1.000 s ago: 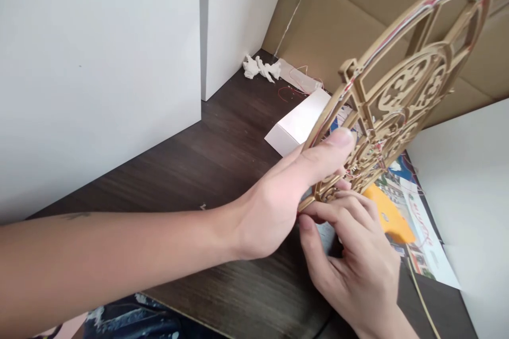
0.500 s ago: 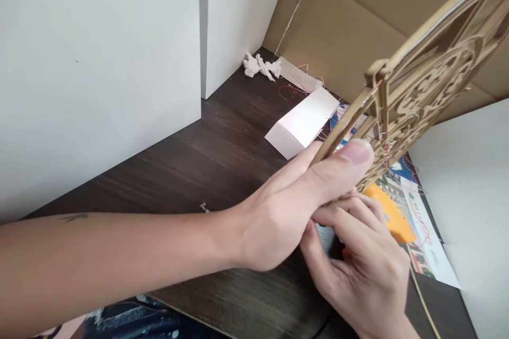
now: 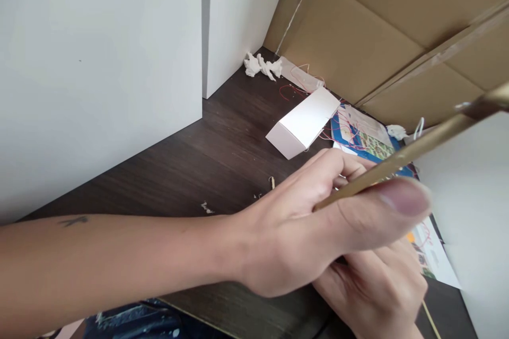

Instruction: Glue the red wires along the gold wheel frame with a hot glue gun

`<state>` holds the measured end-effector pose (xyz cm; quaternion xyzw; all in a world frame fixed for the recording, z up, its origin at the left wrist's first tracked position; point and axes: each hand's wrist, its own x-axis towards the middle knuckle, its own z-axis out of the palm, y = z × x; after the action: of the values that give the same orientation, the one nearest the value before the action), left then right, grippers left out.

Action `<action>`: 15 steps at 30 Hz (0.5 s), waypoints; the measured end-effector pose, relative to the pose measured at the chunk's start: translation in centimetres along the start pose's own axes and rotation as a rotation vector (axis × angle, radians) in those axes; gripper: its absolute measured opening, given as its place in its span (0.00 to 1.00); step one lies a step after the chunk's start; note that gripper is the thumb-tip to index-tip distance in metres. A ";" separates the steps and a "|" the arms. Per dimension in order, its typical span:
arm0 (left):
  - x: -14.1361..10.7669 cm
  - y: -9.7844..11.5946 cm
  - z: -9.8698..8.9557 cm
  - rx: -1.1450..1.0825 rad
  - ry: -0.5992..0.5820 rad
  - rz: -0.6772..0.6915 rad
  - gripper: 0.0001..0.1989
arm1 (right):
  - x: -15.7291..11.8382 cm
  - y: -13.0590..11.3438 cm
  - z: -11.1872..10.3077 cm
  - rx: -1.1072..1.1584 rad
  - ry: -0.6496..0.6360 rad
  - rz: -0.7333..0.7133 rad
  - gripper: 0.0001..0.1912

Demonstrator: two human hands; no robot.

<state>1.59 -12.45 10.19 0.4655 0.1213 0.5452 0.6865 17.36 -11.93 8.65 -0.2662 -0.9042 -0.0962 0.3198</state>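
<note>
A thin tan openwork wooden piece point(image 3: 413, 152) is seen almost edge-on, rising toward the right edge of the view. My left hand point(image 3: 318, 228) grips its lower end between the thumb on top and the curled fingers beneath. Under and behind it is my right hand point(image 3: 374, 286), its fingertips hidden by my left hand, so what they touch does not show. Near my left wrist, small white scraps point(image 3: 207, 207) and a short wooden bit point(image 3: 272, 183) lie on the dark table point(image 3: 234, 143).
A white box point(image 3: 306, 122) stands past my hands. Crumpled tissue point(image 3: 262, 66), red wires point(image 3: 350, 132) and printed sheets point(image 3: 377, 140) lie toward the back. White panels point(image 3: 103, 53) and a cardboard wall point(image 3: 358, 26) enclose the table. A thin stick point(image 3: 430, 320) is at lower right.
The wooden piece has turned from showing its openwork face to nearly edge-on and tipped lower. My left hand has rotated and shifted right, now covering my right hand's fingers.
</note>
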 end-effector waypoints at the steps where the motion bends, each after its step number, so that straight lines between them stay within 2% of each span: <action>1: 0.0 0.1 0.0 0.033 -0.001 -0.011 0.21 | -0.2 0.0 -0.1 -0.013 -0.012 0.007 0.03; 5: -0.1 0.6 0.0 0.098 0.085 -0.110 0.10 | -0.8 -0.2 -0.6 -0.099 -0.084 0.018 0.07; 9: -0.2 0.4 -0.1 0.109 0.062 -0.123 0.08 | -0.5 -0.5 -0.9 -0.149 -0.074 -0.007 0.10; 13: -0.2 -0.6 -0.1 -0.048 0.193 -0.111 0.16 | 0.1 -0.9 -0.7 -0.206 -0.107 0.028 0.06; 15: -0.2 -1.0 -0.1 -0.122 0.213 -0.083 0.19 | 0.2 -0.9 -0.7 -0.188 -0.132 0.069 0.05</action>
<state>2.08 -12.51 9.31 0.3570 0.1795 0.5689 0.7188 17.07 -12.85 9.30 -0.3318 -0.9006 -0.1519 0.2362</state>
